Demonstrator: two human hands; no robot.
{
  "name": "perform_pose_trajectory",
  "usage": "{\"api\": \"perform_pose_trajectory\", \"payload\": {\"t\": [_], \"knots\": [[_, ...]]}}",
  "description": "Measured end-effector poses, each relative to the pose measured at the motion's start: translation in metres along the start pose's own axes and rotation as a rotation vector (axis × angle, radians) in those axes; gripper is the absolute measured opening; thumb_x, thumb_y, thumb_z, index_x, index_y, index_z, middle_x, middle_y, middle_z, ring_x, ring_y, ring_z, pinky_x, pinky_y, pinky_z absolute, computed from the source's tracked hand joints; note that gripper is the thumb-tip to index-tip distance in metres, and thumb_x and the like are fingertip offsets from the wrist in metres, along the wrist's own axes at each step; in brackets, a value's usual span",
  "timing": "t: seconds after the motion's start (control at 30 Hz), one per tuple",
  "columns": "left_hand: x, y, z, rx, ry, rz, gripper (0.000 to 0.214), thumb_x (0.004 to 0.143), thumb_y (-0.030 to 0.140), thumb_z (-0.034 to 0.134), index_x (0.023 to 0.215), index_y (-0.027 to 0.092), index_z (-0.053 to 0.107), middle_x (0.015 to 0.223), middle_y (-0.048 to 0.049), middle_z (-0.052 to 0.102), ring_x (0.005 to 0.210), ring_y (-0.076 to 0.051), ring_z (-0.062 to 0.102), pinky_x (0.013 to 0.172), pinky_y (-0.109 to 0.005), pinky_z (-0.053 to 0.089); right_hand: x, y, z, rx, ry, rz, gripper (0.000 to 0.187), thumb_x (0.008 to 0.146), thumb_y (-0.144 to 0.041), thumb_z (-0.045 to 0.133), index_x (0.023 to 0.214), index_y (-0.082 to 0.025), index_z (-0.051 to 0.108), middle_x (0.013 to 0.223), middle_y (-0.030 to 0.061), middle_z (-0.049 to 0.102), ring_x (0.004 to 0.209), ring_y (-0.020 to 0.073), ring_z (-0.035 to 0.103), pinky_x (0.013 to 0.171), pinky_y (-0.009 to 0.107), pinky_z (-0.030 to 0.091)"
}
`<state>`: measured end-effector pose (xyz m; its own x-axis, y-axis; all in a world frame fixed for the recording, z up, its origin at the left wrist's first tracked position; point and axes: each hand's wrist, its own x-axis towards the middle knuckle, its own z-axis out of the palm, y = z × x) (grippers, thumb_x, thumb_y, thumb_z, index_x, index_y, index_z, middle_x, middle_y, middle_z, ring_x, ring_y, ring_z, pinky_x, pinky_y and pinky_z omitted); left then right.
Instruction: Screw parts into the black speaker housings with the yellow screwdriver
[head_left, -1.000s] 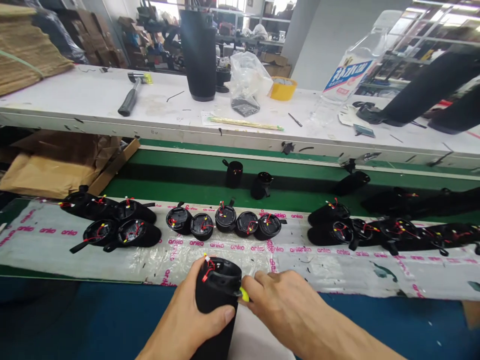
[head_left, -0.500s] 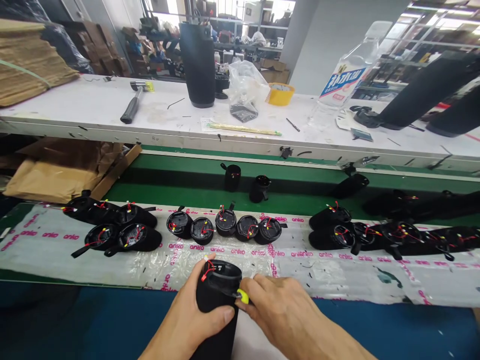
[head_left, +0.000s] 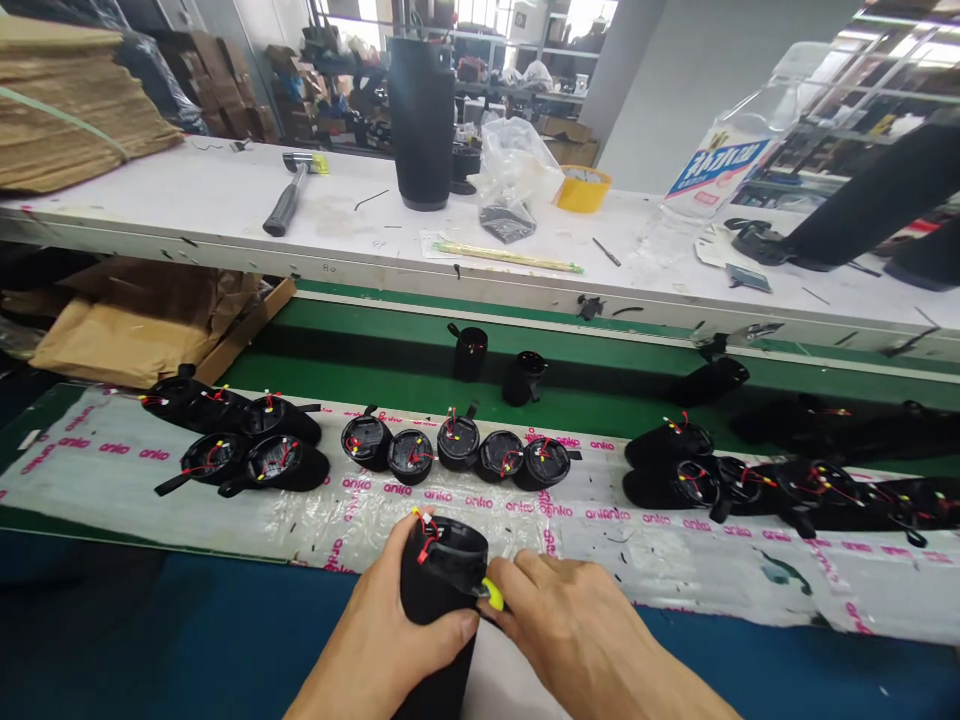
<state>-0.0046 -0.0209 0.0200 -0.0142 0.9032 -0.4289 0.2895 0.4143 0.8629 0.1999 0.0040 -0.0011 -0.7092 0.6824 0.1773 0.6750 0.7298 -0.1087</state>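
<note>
My left hand (head_left: pixel 390 640) is wrapped round a black fabric-covered cylinder (head_left: pixel 439 590), held upright at the near edge, with red wires and a yellow connector sticking out of its open top. My right hand (head_left: pixel 574 625) is pinched on a small yellow-handled tool (head_left: pixel 491 593) whose tip touches the cylinder's rim. Just beyond them, a row of several similar black cylinders (head_left: pixel 457 452) with red wires lies on a plastic sheet (head_left: pixel 660 550) printed with pink lettering.
More black cylinders lie in heaps at the left (head_left: pixel 240 450) and right (head_left: pixel 757 480) of the sheet. Two stand on the green conveyor belt (head_left: pixel 360 375). The white bench (head_left: pixel 187 210) behind holds a hammer (head_left: pixel 289 195), a tall black cylinder (head_left: pixel 420 120), a plastic bag (head_left: pixel 514 175) and yellow tape (head_left: pixel 583 188).
Both hands keep their grip on the cylinder and the tool. The view has shifted a little, so everything sits slightly lower and to the right.
</note>
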Motion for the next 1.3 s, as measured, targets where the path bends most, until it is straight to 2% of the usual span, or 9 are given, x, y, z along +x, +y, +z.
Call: {"api": "perform_pose_trajectory", "payload": {"t": [0.37,0.5,0.63,0.7,0.8,0.93,1.07,1.17,1.3], "knots": [[0.003,-0.004,0.009,0.205,0.065,-0.009,0.066,0.067,0.032,0.071,0.129,0.024,0.048,0.114,-0.0069,0.073,0.106,-0.034,0.067,0.095,-0.047,0.049,-0.006,-0.001,-0.002,-0.173,-0.245,-0.05,0.021,0.089,-0.02,0.065,0.097,-0.026,0.047,0.073,-0.0022,0.062,0.049,0.0207,0.059,0.044,0.037,0.017],[0.01,-0.014,0.004,-0.062,-0.029,0.047,0.075,0.069,0.044,0.076,0.135,0.024,0.047,0.127,-0.008,0.071,0.122,-0.035,0.063,0.107,-0.046,0.045,-0.002,0.002,0.0,0.188,-0.057,0.065,0.003,0.104,-0.026,0.051,0.101,-0.026,0.049,0.078,-0.0042,0.067,0.06,0.0173,0.066,0.051,0.03,0.037],[0.013,-0.025,-0.003,-0.246,-0.076,0.056,0.09,0.067,0.058,0.081,0.141,0.021,0.045,0.137,-0.0119,0.068,0.13,-0.038,0.059,0.114,-0.048,0.041,-0.005,0.005,-0.001,0.559,0.201,0.234,0.025,0.111,-0.04,0.033,0.102,-0.027,0.052,0.073,-0.0071,0.066,0.057,0.0125,0.063,0.057,0.025,0.045],[0.014,-0.03,-0.005,-0.254,-0.038,0.039,0.093,0.07,0.061,0.08,0.145,0.021,0.043,0.142,-0.0139,0.065,0.135,-0.039,0.055,0.118,-0.052,0.036,-0.012,0.008,0.004,0.584,0.219,0.343,0.027,0.11,-0.046,0.034,0.105,-0.028,0.055,0.072,-0.0058,0.066,0.058,0.0145,0.063,0.056,0.026,0.047],[0.023,-0.04,-0.008,-0.28,0.022,0.009,0.09,0.078,0.064,0.072,0.15,0.022,0.039,0.142,-0.013,0.065,0.137,-0.037,0.055,0.121,-0.054,0.034,-0.028,0.014,0.021,0.636,0.13,0.487,0.028,0.108,-0.05,0.039,0.111,-0.029,0.058,0.076,-0.0019,0.069,0.064,0.0178,0.067,0.057,0.028,0.051],[0.056,-0.071,-0.004,0.036,0.127,0.153,0.075,0.084,0.047,0.069,0.146,0.017,0.04,0.138,-0.0153,0.065,0.128,-0.033,0.063,0.112,-0.052,0.046,-0.036,0.025,0.043,0.719,-0.002,0.584,0.033,0.107,-0.053,0.037,0.109,-0.028,0.058,0.076,-0.0001,0.069,0.067,0.0192,0.068,0.059,0.029,0.052],[0.091,-0.107,0.011,0.236,0.263,0.296,0.073,0.067,0.021,0.075,0.135,0.014,0.049,0.141,-0.0195,0.057,0.135,-0.038,0.055,0.116,-0.06,0.041,-0.023,0.04,0.053,0.704,-0.016,0.628,0.043,0.106,-0.059,0.032,0.108,-0.026,0.059,0.071,-0.0015,0.067,0.062,0.0195,0.066,0.058,0.029,0.05],[0.108,-0.125,0.02,0.3,0.283,0.391,0.071,0.064,0.015,0.074,0.131,0.017,0.053,0.141,-0.0184,0.058,0.135,-0.039,0.056,0.115,-0.061,0.044,-0.006,0.059,0.056,0.571,0.02,0.637,0.047,0.106,-0.059,0.032,0.118,-0.023,0.059,0.072,-0.0008,0.068,0.063,0.0201,0.067,0.059,0.029,0.049],[0.125,-0.138,0.03,0.351,0.353,0.489,0.072,0.066,0.016,0.078,0.133,0.019,0.052,0.142,-0.018,0.059,0.138,-0.04,0.054,0.119,-0.063,0.04,0.031,0.1,0.054,0.403,0.015,0.618,0.039,0.106,-0.052,0.04,0.109,-0.02,0.062,0.078,0.0016,0.07,0.073,0.0211,0.069,0.065,0.03,0.049]]}}
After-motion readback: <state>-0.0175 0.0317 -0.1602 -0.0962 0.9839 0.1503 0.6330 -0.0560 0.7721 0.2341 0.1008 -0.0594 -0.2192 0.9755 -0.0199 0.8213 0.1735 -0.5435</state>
